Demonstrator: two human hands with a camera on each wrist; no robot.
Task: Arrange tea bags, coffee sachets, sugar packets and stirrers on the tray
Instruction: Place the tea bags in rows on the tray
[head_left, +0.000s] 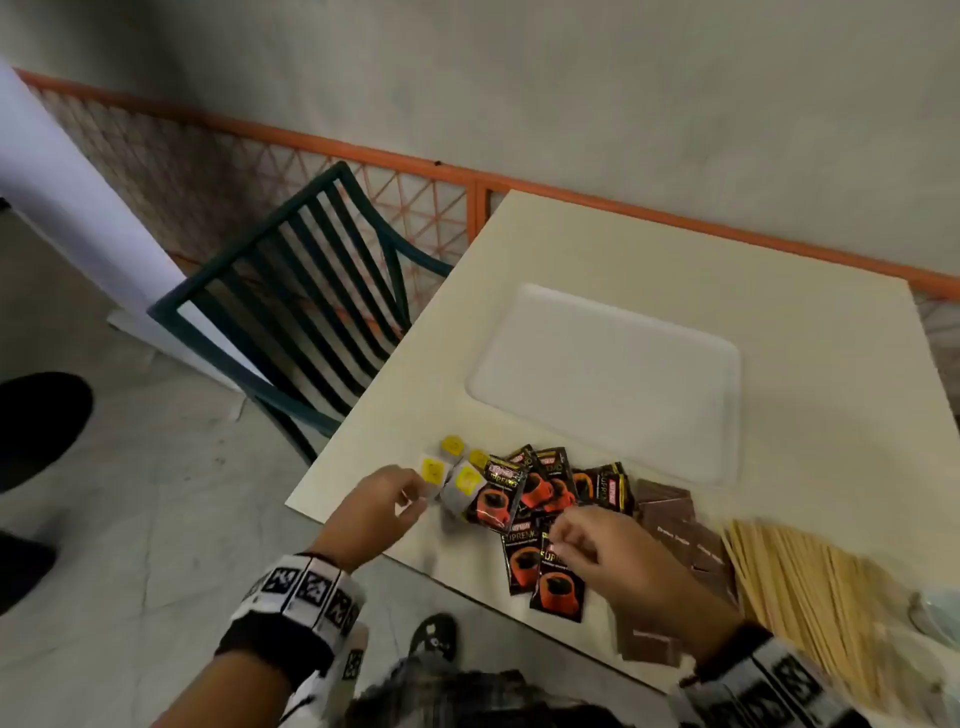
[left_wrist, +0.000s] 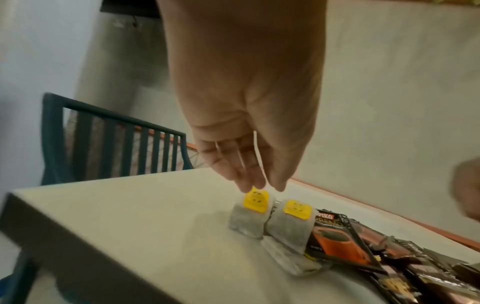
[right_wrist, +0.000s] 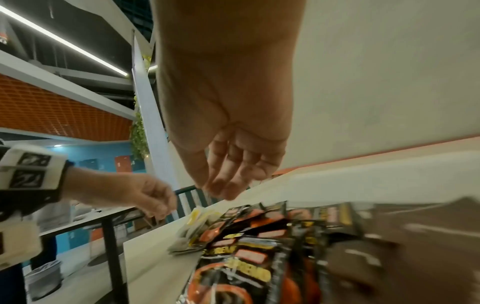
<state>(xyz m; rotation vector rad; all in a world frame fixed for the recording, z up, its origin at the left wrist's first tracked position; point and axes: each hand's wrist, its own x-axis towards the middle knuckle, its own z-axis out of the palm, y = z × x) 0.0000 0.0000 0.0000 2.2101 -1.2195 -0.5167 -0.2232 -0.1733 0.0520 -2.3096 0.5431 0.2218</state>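
A white tray (head_left: 608, 384) lies bare on the cream table (head_left: 779, 291). In front of it sit tea bags (head_left: 452, 470) with yellow tags, black coffee sachets (head_left: 535, 499), brown sugar packets (head_left: 670, 514) and a fan of wooden stirrers (head_left: 810, 587). My left hand (left_wrist: 259, 187) pinches the top of the yellow tag (left_wrist: 255, 200) of the leftmost tea bag (left_wrist: 246, 222), whose white string runs up along the fingers. My right hand (right_wrist: 215, 191) hovers over the coffee sachets (right_wrist: 246, 257), fingers loosely bunched and pointing down, with nothing visible between them.
A dark green slatted chair (head_left: 291, 291) stands off the table's left corner. An orange-framed lattice railing (head_left: 363, 150) runs behind the table. Someone's dark shoes (head_left: 41, 415) are on the floor at far left. The piles lie close to the table's near edge.
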